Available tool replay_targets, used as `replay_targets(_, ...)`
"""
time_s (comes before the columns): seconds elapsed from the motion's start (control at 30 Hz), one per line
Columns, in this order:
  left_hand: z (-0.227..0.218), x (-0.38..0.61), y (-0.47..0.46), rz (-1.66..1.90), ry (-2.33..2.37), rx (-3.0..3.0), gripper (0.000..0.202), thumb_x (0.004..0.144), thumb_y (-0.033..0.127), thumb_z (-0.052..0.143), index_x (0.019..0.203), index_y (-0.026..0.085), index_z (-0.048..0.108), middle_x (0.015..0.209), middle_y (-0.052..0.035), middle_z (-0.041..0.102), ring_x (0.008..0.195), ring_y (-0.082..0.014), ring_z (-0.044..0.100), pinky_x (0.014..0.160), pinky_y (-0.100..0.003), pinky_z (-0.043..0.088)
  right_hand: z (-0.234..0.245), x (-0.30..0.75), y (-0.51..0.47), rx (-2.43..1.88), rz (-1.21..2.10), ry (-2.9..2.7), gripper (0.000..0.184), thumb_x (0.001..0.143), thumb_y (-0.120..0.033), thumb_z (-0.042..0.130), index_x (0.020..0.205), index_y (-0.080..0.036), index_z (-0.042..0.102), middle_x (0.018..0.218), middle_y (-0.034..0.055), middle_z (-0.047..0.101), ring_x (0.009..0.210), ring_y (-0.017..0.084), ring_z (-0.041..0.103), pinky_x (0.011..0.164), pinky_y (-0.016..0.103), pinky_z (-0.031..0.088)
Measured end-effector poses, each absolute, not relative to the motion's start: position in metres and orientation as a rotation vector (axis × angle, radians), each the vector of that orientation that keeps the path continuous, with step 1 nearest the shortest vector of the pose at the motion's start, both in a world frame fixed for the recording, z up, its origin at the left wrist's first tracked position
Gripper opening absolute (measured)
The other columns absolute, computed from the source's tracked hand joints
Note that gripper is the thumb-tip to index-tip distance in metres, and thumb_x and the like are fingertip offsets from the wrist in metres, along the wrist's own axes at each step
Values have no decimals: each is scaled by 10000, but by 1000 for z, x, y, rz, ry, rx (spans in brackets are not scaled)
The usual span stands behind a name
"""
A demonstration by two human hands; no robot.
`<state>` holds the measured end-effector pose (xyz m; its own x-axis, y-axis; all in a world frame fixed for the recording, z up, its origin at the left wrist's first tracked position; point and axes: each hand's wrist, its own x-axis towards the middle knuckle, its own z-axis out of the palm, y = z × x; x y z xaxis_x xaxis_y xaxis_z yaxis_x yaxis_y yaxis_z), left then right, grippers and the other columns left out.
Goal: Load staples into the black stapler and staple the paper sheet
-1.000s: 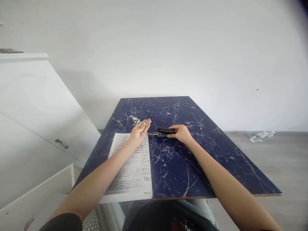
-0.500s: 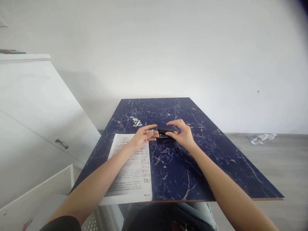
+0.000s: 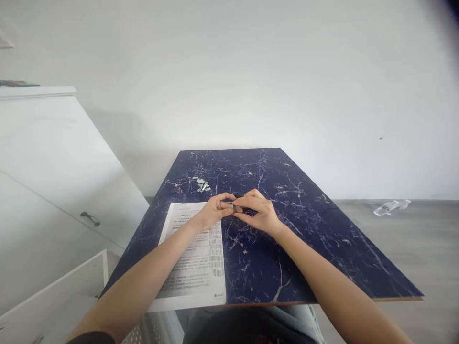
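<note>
My left hand [image 3: 213,211] and my right hand [image 3: 261,212] meet over the table, just right of the paper's top corner. Between their fingertips is a small grey strip of staples [image 3: 234,208], pinched from both sides and mostly covered. A black stapler [image 3: 238,196] lies right behind the fingers; only a dark bit of it shows, and its orange end is hidden by my right hand. Farther back on the left, a loose heap of staple strips [image 3: 202,185] rests on the tabletop.
A printed sheet stack [image 3: 190,267] lies on the left of the dark blue marbled table [image 3: 304,239], reaching its front edge. A white cabinet [image 3: 46,157] stands at the left. On the floor to the right is a clear plastic item [image 3: 390,207].
My right hand has left the stapler and moved left, its spread fingers closing on the staple strip in my left hand. My left fingers have curled in, and the view has tilted slightly.
</note>
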<state>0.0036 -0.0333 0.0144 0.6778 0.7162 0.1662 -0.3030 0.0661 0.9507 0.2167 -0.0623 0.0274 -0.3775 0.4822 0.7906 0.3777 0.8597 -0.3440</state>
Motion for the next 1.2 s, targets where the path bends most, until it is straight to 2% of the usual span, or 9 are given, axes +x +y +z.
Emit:
replay_targets(0.13,11,6,-31,913,461,1253,522,805,458,785,1184,154,594,982,-140,769,970,-251,727,941,-373,498,34,227,-59,-812,135,-1878,230,843,-322,745,1068,-279,725,965,36,739,892,215,640,790,376,551)
replay_targets(0.23,8,4,-24,1105,546,1128,416,888,552,653,1000,151,637,729,-75,728,746,-199,711,733,-305,529,30,263,-36,-1032,115,-1612,285,826,-405,740,1062,-249,705,1022,55,741,883,219,651,799,379,539)
replay_targets(0.3,7,0,-19,1200,542,1036,379,925,537,600,852,167,623,476,27,527,498,-126,565,519,-233,430,18,296,-14,-1224,95,-1442,377,801,-451,731,1094,-219,678,1000,69,756,842,228,656,782,384,527)
replay_targets(0.33,6,-2,-16,1231,530,990,375,933,518,592,791,171,606,427,57,420,439,-101,480,465,-214,367,11,312,-4,-1328,75,-1376,384,780,-462,732,1064,-209,680,971,74,763,825,236,660,781,390,519)
replay_targets(0.4,5,-6,-11,1283,530,908,355,924,463,610,719,174,579,424,75,299,418,-79,386,425,-202,285,-6,340,14,-1516,55,-1281,389,730,-454,743,1021,-205,679,906,70,771,785,249,664,794,401,508)
replay_targets(0.47,5,-9,-8,1302,548,862,317,906,418,626,709,175,575,453,74,268,440,-77,366,423,-201,263,-22,357,26,-1649,76,-1238,377,703,-421,737,1004,-205,668,857,64,773,763,254,679,815,404,500)
replay_targets(0.73,2,-5,-9,1268,672,961,291,888,423,585,715,192,547,470,71,232,460,-92,352,450,-222,270,-41,361,33,-1834,65,-1376,241,738,-382,652,921,-225,647,910,87,779,944,301,697,889,418,460)
replay_targets(1.0,6,-6,-13,1365,731,1105,315,901,443,577,712,195,532,464,74,280,423,-85,340,447,-227,266,-37,363,33,-1785,93,-1352,268,727,-374,687,940,-211,667,935,85,772,787,255,686,870,406,469)
replay_targets(1.2,2,-8,-14,1345,1193,1505,261,929,386,521,746,203,552,504,40,467,451,-115,435,509,-248,310,-18,341,22,-1576,-53,-1361,260,824,-383,573,901,-177,713,821,81,707,683,212,592,799,377,475)
